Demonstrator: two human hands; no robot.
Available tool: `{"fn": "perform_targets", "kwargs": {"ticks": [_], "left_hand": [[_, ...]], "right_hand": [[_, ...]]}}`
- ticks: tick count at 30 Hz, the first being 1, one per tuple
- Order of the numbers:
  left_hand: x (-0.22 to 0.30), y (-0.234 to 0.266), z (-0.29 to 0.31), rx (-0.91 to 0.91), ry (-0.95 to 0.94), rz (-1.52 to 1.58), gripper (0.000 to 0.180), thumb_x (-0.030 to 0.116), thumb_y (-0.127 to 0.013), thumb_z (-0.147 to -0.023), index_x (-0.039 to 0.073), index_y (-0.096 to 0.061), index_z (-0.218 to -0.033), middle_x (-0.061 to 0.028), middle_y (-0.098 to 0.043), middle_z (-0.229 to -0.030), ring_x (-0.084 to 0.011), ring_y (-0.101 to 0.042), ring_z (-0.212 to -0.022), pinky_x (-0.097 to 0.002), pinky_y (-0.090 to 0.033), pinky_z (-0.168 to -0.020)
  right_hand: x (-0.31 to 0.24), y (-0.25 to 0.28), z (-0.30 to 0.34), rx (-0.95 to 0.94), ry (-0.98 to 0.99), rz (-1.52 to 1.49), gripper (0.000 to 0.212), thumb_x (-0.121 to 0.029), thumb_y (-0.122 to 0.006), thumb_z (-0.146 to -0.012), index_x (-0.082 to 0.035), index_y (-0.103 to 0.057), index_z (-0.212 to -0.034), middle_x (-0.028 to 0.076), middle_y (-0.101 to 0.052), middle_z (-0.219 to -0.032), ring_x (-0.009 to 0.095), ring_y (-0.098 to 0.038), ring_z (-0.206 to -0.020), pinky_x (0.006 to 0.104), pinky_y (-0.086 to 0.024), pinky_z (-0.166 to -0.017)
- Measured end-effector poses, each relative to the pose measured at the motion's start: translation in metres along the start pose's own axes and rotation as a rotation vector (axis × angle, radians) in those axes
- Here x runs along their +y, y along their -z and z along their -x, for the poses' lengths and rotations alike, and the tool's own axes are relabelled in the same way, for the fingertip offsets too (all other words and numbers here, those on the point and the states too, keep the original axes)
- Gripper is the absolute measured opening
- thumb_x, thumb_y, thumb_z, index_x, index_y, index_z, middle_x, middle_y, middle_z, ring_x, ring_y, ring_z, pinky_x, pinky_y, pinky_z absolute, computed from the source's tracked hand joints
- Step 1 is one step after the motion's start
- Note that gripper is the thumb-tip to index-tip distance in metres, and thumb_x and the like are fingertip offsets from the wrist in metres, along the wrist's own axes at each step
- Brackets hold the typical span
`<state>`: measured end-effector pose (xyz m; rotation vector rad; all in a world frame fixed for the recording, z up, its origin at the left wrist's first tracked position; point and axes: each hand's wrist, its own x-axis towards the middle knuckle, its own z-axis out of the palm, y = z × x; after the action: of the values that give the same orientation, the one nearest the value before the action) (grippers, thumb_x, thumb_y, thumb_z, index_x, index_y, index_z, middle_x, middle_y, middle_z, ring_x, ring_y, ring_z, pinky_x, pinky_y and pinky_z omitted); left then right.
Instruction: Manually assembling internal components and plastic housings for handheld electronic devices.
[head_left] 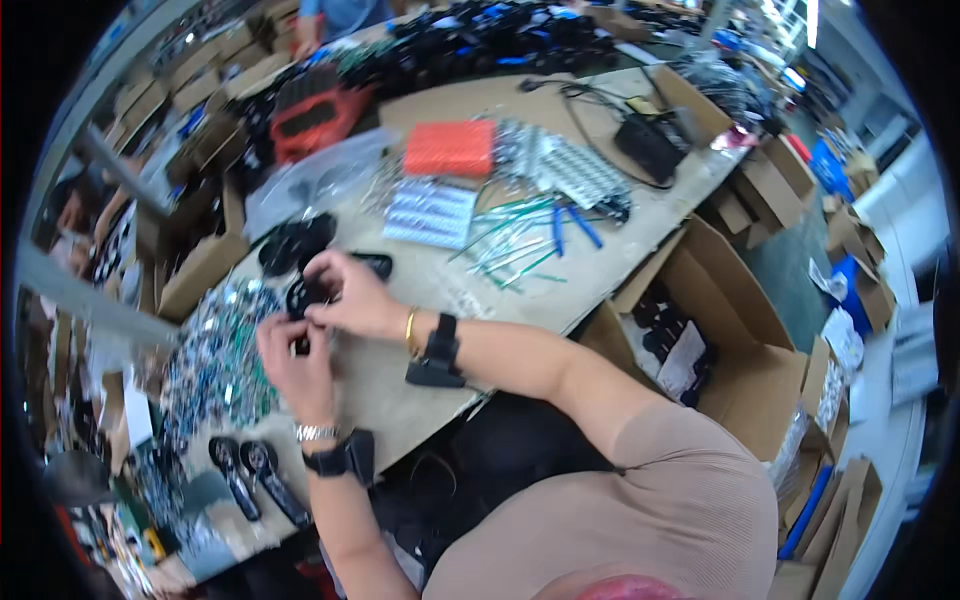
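Both hands work close together at the left of the table, over a black piece with a rounded end; its exact kind is unclear. My right hand pinches it from the far side, fingers curled. My left hand is closed around its near side, the fingertips partly covering it. Just beyond the hands lie black rounded parts and another black part. A heap of small shiny, clear and green pieces lies beside my left hand. Nearer me rest two black round-headed pieces with handles.
Across the table are a red bubble-wrapped block, a white sheet of small parts, green sticks, a blue-handled tool and a black adapter with cable. An open cardboard box stands at the right edge. Another person is beyond.
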<state>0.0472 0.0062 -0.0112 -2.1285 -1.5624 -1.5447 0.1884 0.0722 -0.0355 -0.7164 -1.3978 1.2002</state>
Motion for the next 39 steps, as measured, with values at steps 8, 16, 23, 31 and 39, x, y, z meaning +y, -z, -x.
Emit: {"fn": "perform_targets", "kwargs": {"ticks": [8, 16, 23, 31, 39], "left_hand": [[0.004, -0.011, 0.001, -0.001, 0.174, 0.206, 0.011, -0.001, -0.074, -0.085, -0.001, -0.064, -0.089, -0.0109, -0.063, -0.107, -0.0197, -0.061, -0.091, -0.0267, -0.051, -0.073], [-0.005, 0.002, 0.001, 0.026, 0.070, 0.042, 0.012, 0.002, -0.075, -0.080, 0.002, -0.065, -0.087, -0.0162, -0.066, -0.103, -0.0315, -0.064, -0.093, -0.0398, -0.053, -0.080], [0.001, -0.009, -0.004, 0.092, 0.186, 0.158, 0.013, 0.000, -0.075, -0.080, 0.000, -0.065, -0.088, -0.0130, -0.065, -0.098, -0.0251, -0.065, -0.084, -0.0331, -0.053, -0.071], [-0.001, -0.007, 0.002, 0.122, 0.292, 0.283, 0.021, 0.000, -0.075, -0.084, -0.001, -0.062, -0.100, -0.0092, -0.065, -0.098, -0.0158, -0.066, -0.078, -0.0277, -0.053, -0.064], [-0.009, -0.005, -0.001, 0.061, 0.619, 0.773, 0.016, 0.002, -0.073, -0.090, -0.002, -0.064, -0.103, -0.0090, -0.067, -0.095, -0.0152, -0.068, -0.074, -0.0265, -0.054, -0.063]], "right_hand": [[-0.011, 0.008, 0.000, 0.010, -0.030, -0.097, 0.051, -0.003, -0.078, -0.076, -0.005, -0.053, -0.120, 0.003, -0.060, -0.105, 0.011, -0.059, -0.096, 0.0279, -0.051, -0.080], [-0.020, -0.003, -0.001, -0.028, -0.136, -0.061, 0.048, -0.005, -0.078, -0.080, -0.002, -0.055, -0.123, 0.008, -0.065, -0.110, 0.014, -0.063, -0.100, 0.0291, -0.054, -0.087], [-0.019, 0.012, -0.005, -0.044, -0.215, -0.306, 0.040, -0.002, -0.065, -0.093, -0.002, -0.053, -0.130, 0.008, -0.068, -0.113, 0.014, -0.067, -0.097, 0.0292, -0.058, -0.083], [-0.017, 0.008, -0.003, -0.035, -0.267, -0.307, 0.039, -0.004, -0.066, -0.094, -0.002, -0.053, -0.131, 0.009, -0.069, -0.114, 0.016, -0.067, -0.099, 0.0309, -0.059, -0.083], [-0.029, 0.013, -0.010, -0.135, -0.337, -0.609, 0.032, -0.014, -0.070, -0.097, -0.003, -0.060, -0.126, 0.007, -0.071, -0.110, 0.013, -0.068, -0.098, 0.0311, -0.058, -0.084]]}}
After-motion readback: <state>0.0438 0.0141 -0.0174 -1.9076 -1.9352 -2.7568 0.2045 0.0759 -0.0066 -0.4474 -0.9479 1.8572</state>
